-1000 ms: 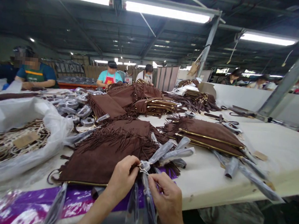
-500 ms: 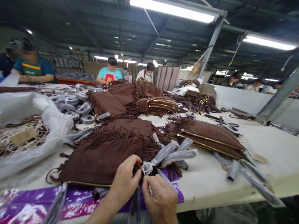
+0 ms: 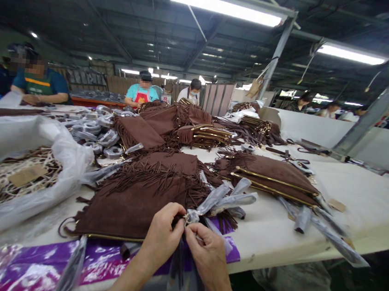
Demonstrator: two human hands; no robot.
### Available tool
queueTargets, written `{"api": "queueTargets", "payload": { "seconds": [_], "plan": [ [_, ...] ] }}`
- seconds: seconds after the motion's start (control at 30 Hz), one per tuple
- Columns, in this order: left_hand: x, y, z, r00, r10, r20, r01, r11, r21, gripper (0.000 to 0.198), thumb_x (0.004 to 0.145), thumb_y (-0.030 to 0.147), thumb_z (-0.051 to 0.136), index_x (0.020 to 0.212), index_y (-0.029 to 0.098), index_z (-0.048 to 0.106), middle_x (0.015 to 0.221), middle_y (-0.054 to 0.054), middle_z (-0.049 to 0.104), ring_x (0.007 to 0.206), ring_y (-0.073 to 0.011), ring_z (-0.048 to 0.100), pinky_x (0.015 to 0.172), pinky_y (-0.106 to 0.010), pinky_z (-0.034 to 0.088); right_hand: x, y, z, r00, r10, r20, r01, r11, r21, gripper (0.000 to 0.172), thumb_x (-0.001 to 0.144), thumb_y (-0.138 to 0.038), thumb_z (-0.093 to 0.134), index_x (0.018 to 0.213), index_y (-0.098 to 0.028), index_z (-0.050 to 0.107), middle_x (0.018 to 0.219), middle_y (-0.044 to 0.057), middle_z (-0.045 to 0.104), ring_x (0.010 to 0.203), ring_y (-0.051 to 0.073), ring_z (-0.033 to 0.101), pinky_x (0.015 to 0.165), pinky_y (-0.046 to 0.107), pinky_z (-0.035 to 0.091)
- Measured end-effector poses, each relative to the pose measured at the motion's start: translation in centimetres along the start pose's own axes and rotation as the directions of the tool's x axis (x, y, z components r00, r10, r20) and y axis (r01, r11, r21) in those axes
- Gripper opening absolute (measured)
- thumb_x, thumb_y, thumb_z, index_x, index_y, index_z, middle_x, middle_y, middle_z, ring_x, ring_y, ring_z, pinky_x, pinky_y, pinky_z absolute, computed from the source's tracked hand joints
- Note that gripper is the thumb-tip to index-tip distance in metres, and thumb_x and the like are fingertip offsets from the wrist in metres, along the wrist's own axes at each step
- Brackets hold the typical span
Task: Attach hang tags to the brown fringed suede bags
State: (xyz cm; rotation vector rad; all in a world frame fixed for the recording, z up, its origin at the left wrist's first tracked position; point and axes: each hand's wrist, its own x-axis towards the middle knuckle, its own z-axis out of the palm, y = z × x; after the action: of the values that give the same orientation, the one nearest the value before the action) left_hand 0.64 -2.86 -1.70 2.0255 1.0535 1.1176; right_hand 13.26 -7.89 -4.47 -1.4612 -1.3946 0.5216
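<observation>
A brown suede bag [image 3: 140, 195] with long fringe lies flat on the table in front of me. At its near right corner sits a small metal ring wrapped in clear plastic [image 3: 191, 217]. My left hand [image 3: 162, 238] pinches that wrapped ring from the left, fingers closed. My right hand [image 3: 205, 254] pinches the plastic wrap from the right, fingers closed, almost touching the left hand. Plastic-wrapped strap ends [image 3: 230, 198] fan out just beyond the ring.
A white plastic sack of brown-and-white cords [image 3: 13, 177] lies at left. More brown fringed bags [image 3: 271, 176] are stacked across the white table [image 3: 364, 209]. Purple sheet [image 3: 99, 258] lies under the near bag. Other people [image 3: 41, 85] sit at the far side.
My right hand has moved up and left, closing in on the wrapped ring until it nearly meets my left hand. The view has drifted slightly.
</observation>
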Motion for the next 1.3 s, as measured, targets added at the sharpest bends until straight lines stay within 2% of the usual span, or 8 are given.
{"api": "queueTargets", "payload": {
  "seconds": [0.17, 0.33, 0.5, 0.7, 0.9, 1.0, 1.13, 1.3],
  "plan": [
    [0.0, -0.1, -0.1, 1.000, -0.005, -0.001, 0.005, 1.000, -0.010, 0.020, 0.076, 0.006, 0.046, 0.085, 0.018, 0.059, 0.084, -0.003, 0.064, 0.082, -0.0181, 0.060, 0.077, -0.029, 0.045, -0.2, -0.1, 0.3, 1.000, -0.005, 0.012, 0.005, 1.000, -0.015, 0.030, 0.086, -0.036, 0.050, 0.067, -0.019, 0.065, 0.059, -0.003, 0.054, 0.053, 0.013, 0.047, 0.050, 0.023, 0.034],
    [-0.2, -0.2, 0.2, 1.000, 0.002, 0.005, -0.002, 0.999, -0.046, 0.027, 0.073, 0.004, 0.046, 0.091, 0.018, 0.061, 0.088, -0.004, 0.063, 0.085, -0.0183, 0.060, 0.079, -0.030, 0.045, 0.0, 0.0, 0.3, 0.999, 0.008, -0.035, -0.009, 1.000, -0.017, 0.031, 0.087, -0.039, 0.050, 0.067, -0.020, 0.064, 0.060, -0.003, 0.057, 0.056, 0.014, 0.051, 0.053, 0.022, 0.037],
    [-0.2, 0.2, 0.1, 0.999, 0.004, 0.045, -0.003, 1.000, -0.016, 0.037, 0.072, 0.005, 0.047, 0.103, 0.016, 0.064, 0.089, -0.004, 0.061, 0.085, -0.0187, 0.059, 0.079, -0.030, 0.045, 0.1, 0.6, 0.5, 0.995, -0.049, -0.085, 0.043, 0.996, -0.072, 0.028, 0.086, -0.035, 0.050, 0.068, -0.020, 0.066, 0.061, -0.002, 0.061, 0.055, 0.014, 0.055, 0.053, 0.023, 0.037],
    [0.2, 1.1, 0.0, 0.994, -0.045, 0.095, 0.038, 0.996, 0.076, 0.016, 0.081, 0.014, 0.049, 0.080, 0.018, 0.064, 0.083, -0.003, 0.059, 0.083, -0.0183, 0.058, 0.077, -0.029, 0.042, 0.1, 1.1, 0.6, 0.997, -0.047, -0.064, 0.044, 0.998, -0.045, 0.028, 0.088, -0.034, 0.049, 0.071, -0.021, 0.067, 0.065, 0.000, 0.066, 0.059, 0.016, 0.059, 0.055, 0.024, 0.041],
    [1.0, 1.1, 1.5, 0.993, -0.117, -0.003, 0.112, 0.946, 0.305, 0.017, 0.081, 0.012, 0.048, 0.066, 0.020, 0.050, 0.074, 0.000, 0.055, 0.072, -0.0159, 0.053, 0.066, -0.027, 0.034, 0.1, 1.4, 0.3, 0.999, -0.020, -0.030, 0.020, 1.000, 0.000, 0.027, 0.089, -0.035, 0.050, 0.077, -0.021, 0.070, 0.071, 0.002, 0.069, 0.065, 0.019, 0.062, 0.060, 0.027, 0.045],
    [1.5, 0.6, 1.3, 0.991, -0.128, -0.049, 0.133, 0.983, 0.127, 0.018, 0.084, 0.019, 0.046, 0.067, 0.020, 0.050, 0.069, 0.001, 0.053, 0.067, -0.0148, 0.051, 0.063, -0.026, 0.034, 0.0, 1.5, -0.6, 1.000, -0.019, -0.013, 0.019, 0.999, 0.029, 0.024, 0.090, -0.037, 0.052, 0.088, -0.022, 0.071, 0.082, 0.004, 0.071, 0.072, 0.020, 0.065, 0.065, 0.028, 0.048],
    [2.2, 0.4, -0.1, 0.982, -0.188, 0.018, 0.185, 0.942, -0.279, 0.023, 0.084, 0.035, 0.051, 0.069, 0.018, 0.054, 0.062, 0.004, 0.047, 0.059, -0.0125, 0.044, 0.056, -0.023, 0.035, 0.4, 1.5, -1.7, 0.992, -0.096, -0.078, 0.099, 0.994, 0.039, 0.023, 0.092, -0.037, 0.052, 0.093, -0.021, 0.069, 0.084, 0.005, 0.068, 0.074, 0.020, 0.063, 0.066, 0.029, 0.049],
    [3.0, 1.4, -0.9, 0.982, -0.183, 0.051, 0.187, 0.883, -0.431, 0.022, 0.077, 0.036, 0.058, 0.067, 0.017, 0.055, 0.058, 0.005, 0.044, 0.056, -0.0103, 0.039, 0.054, -0.021, 0.033, 2.2, 0.0, -1.6, 0.957, -0.291, -0.013, 0.291, 0.956, 0.047, 0.019, 0.093, -0.027, 0.051, 0.089, -0.021, 0.068, 0.083, 0.003, 0.065, 0.079, 0.018, 0.060, 0.072, 0.028, 0.047]
  ]
}}
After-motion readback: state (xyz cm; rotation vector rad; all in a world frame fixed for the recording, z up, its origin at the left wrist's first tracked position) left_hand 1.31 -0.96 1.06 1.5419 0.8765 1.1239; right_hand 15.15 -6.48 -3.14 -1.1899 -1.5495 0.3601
